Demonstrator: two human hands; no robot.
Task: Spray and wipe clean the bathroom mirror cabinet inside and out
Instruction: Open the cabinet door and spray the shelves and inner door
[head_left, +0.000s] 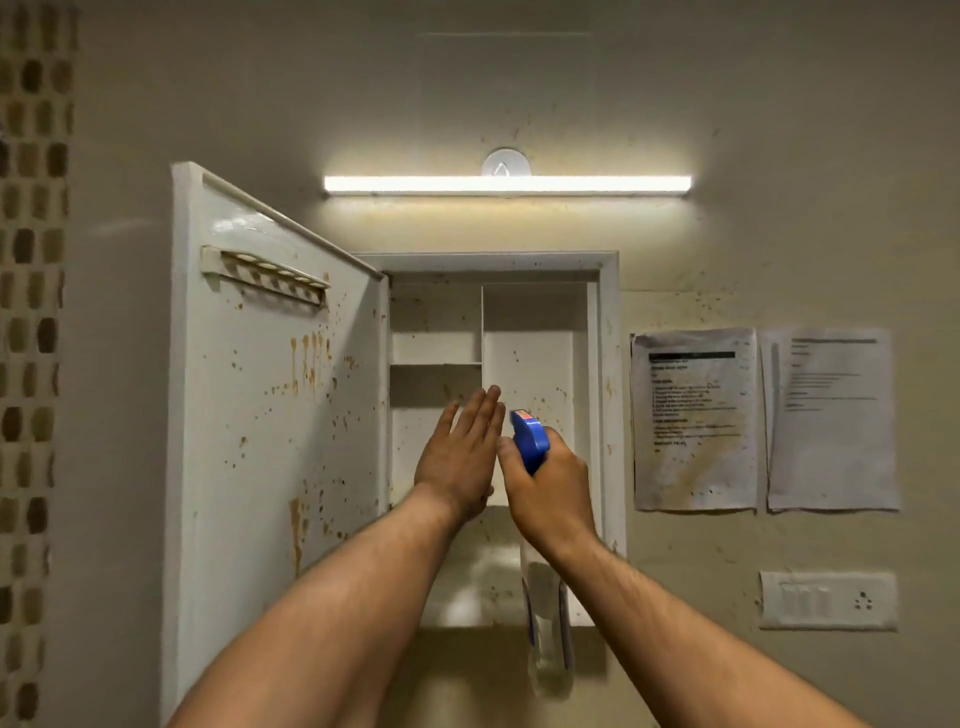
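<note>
Cabinet (605, 322) is hanging on the wall under a lit tube lamp (506, 184), its door (260, 395) swung wide to the left so the inner face is showing. Brown spatter and drip runs are covering that inner face, the back panels and the surrounding wall (779, 156). Compartments are standing empty: a short shelf (435, 362) is dividing the left column, a vertical divider is separating it from the taller right bay, and nothing is resting in any of them. A slotted rack (265, 273) on the door is also holding nothing. The right hand (550, 493) is gripping the neck of a spray bottle (530, 439), fingers wrapped tight around it below the blue head, nozzle pointing into the cabinet; the clear body is hanging below the wrist, and its fill level is too blurred to read. Judgement: the bottle is probably light, rigid plastic, possibly slick if wet, so the neck grip under the trigger seems the secure hold. The left hand (460, 457) is held flat just beside the nozzle, fingers straight and pressed together, holding nothing. No cloth is visible. Two stained paper sheets (693, 418) are stuck to the wall on the right, above a switch plate (828, 600).
</note>
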